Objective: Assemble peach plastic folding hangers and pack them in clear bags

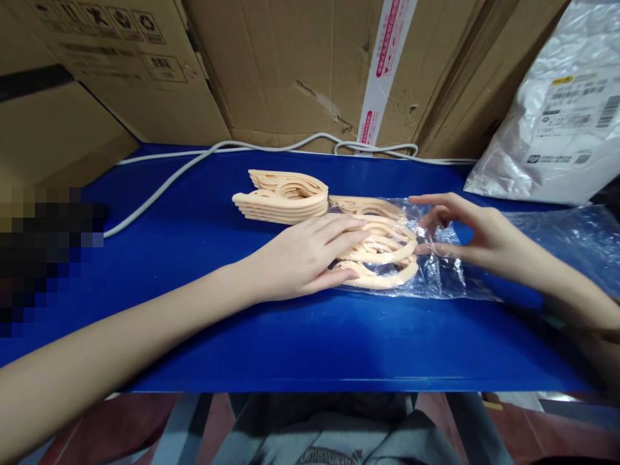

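Note:
Several cream plastic pieces with curved loops (387, 281) lie inside a clear plastic bag (443, 284) at the middle of the blue table. My left hand (310, 255) rests on the left part of these pieces, palm down, its fingers stretched out over them. At the bag's right side is my right hand (460, 226), thumb and fingers apart, touching or close to the film. Behind my left hand, a neat stack of similar cream pieces (283, 203) lies outside the bag, next to its left end.
Cardboard boxes (290, 71) stand along the back of the blue table (310, 342). A white cable (179, 174) runs in front of them. A white package with labels (547, 123) stands at the back right, with more clear film (566, 239) before it.

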Available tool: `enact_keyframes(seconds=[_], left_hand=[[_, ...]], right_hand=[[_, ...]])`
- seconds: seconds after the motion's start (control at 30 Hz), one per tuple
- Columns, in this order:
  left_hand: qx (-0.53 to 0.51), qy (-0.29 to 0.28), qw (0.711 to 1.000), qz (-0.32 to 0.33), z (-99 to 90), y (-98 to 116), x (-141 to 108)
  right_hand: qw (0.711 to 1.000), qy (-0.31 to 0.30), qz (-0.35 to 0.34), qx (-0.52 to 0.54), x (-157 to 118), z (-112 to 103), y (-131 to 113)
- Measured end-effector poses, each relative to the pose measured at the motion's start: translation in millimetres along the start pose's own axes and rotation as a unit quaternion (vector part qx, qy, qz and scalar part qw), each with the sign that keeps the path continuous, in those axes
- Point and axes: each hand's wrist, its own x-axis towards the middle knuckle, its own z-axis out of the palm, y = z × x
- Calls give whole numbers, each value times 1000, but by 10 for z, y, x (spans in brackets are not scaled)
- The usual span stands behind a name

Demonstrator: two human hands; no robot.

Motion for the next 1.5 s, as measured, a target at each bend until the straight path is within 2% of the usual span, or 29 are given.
enact_keyframes(seconds=[0.1, 0.2, 0.3, 0.37, 0.47, 0.53, 0.6, 0.7, 0.8, 0.87, 1.03, 1.13, 1.23, 1.3, 1.5], left_hand=[[-21, -25, 999, 0, 1, 26, 17], [-47, -34, 998, 10, 17, 96, 93], [-27, -46, 998, 31, 63, 204, 242], [-1, -57, 998, 41, 114, 282, 361], [31, -55, 996, 64, 216, 384, 514], [44, -42, 995, 84, 280, 433, 576], [49, -27, 993, 102, 317, 463, 603], [39, -10, 991, 124, 283, 485, 595], [53, 32, 989, 138, 177, 507, 555], [90, 86, 981, 146, 127, 527, 527], [186, 206, 948, 155, 213, 528, 534], [202, 249, 930, 177, 302, 479, 573], [197, 251, 926, 201, 330, 453, 562], [189, 231, 931, 211, 318, 472, 514], [228, 135, 944, 194, 222, 630, 358]], right_hand=[[998, 31, 42, -39, -6, -129, 94], [974, 106, 108, -168, -21, -245, 287], [956, 97, 158, -229, -30, -292, 513], [970, 64, 157, -177, -19, -274, 604], [985, 38, 163, -28, 24, -200, 579], [979, 72, 180, 64, 55, -136, 475], [965, 136, 181, 131, 77, -67, 354], [955, 173, 150, 188, 82, 34, 217], [959, 124, 116, 228, 58, 101, 141], [961, 84, 96, 243, 33, 122, 101], [984, -3, -22, 177, -12, 176, 3], [988, -7, -98, 116, -13, 259, -36], [987, 10, -160, -6, -2, 348, -40], [982, 3, -174, -76, 7, 389, -33], [977, -49, -161, -131, 92, 369, -36]])
